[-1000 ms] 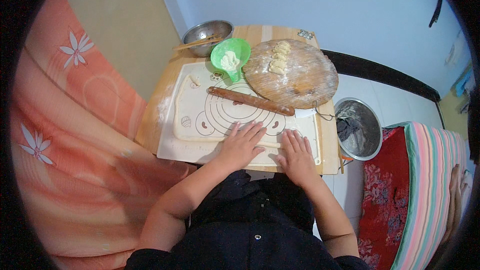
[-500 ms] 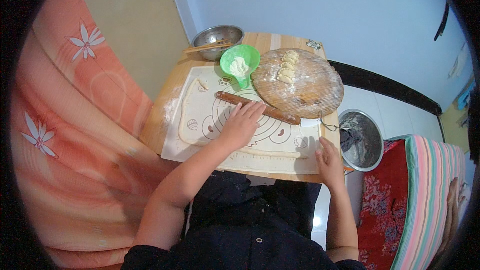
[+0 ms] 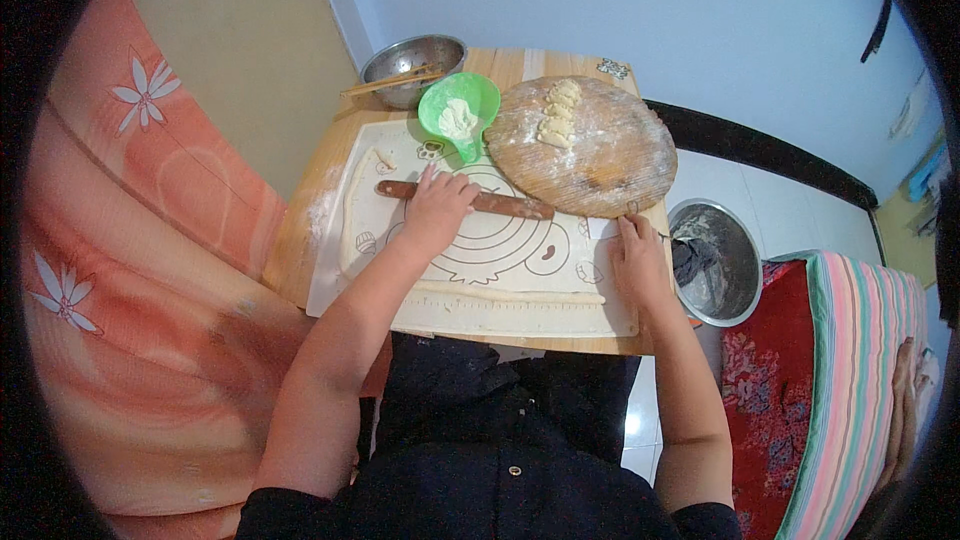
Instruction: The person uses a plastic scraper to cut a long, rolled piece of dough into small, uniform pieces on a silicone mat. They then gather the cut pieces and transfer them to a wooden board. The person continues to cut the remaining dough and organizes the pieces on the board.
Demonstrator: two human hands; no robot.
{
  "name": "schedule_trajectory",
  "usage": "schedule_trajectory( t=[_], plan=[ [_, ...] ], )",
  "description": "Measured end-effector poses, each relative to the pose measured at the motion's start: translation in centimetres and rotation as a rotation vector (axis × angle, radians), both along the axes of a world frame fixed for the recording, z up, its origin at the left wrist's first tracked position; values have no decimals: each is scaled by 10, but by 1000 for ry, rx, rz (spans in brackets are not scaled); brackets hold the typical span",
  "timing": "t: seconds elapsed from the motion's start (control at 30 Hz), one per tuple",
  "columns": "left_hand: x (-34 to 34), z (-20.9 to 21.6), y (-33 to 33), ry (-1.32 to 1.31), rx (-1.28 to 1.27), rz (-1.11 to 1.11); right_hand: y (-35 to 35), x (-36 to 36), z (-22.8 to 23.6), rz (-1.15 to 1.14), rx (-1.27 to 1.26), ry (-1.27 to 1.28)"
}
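My left hand (image 3: 440,208) lies over the middle of a brown wooden rolling pin (image 3: 515,206), its fingers stretched out. Under the pin is a white printed kneading mat (image 3: 560,315). A long thin rope of dough (image 3: 480,292) runs along the mat's left and near sides. My right hand (image 3: 641,255) is at the mat's right edge, fingertips drawn together beside the near rim of a floured round wooden board (image 3: 620,160); what they hold, if anything, is hidden. Several pale dumplings (image 3: 559,113) sit in a row on that board.
Behind the mat stand a green scoop (image 3: 484,90) with flour and a metal bowl (image 3: 375,68) with chopsticks (image 3: 395,81) across it. Right of the wooden table (image 3: 308,190) is a metal basin (image 3: 745,270) with dark cloth. An orange curtain (image 3: 150,240) hangs at the left.
The rolling pin has shifted left and turned a little, with my left hand on it. My right hand has moved forward along the mat's edge to the board's near rim, its fingers closing.
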State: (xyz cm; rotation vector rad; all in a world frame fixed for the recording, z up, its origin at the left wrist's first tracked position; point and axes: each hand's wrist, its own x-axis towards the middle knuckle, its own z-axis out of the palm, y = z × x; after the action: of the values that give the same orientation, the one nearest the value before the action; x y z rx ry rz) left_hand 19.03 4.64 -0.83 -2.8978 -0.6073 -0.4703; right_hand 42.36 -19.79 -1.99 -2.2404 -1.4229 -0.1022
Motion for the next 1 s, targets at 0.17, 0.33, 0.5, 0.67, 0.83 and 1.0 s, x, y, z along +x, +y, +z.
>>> schedule_trajectory(
  t=[0.17, 0.33, 0.5, 0.67, 0.83, 1.0],
  plan=[
    [18, 0, -39, -34, -49, -136, 8, 3, -29, -72, 3, -140],
    [60, -18, -97, 0, -341, -391, 11, 7, -34, -121, -95, -299],
    [87, -36, -116, 44, -381, -263, 0, -5, -29, -15, -159, -219],
    [95, -35, -134, -16, -361, -117, 1, 0, -39, -136, -21, -57],
    [107, -25, -141, 116, -487, -181, 12, 3, -30, -120, 73, 107],
    [110, -35, -158, 77, -646, -301, 10, -5, -14, -249, 63, 343]
  ],
)
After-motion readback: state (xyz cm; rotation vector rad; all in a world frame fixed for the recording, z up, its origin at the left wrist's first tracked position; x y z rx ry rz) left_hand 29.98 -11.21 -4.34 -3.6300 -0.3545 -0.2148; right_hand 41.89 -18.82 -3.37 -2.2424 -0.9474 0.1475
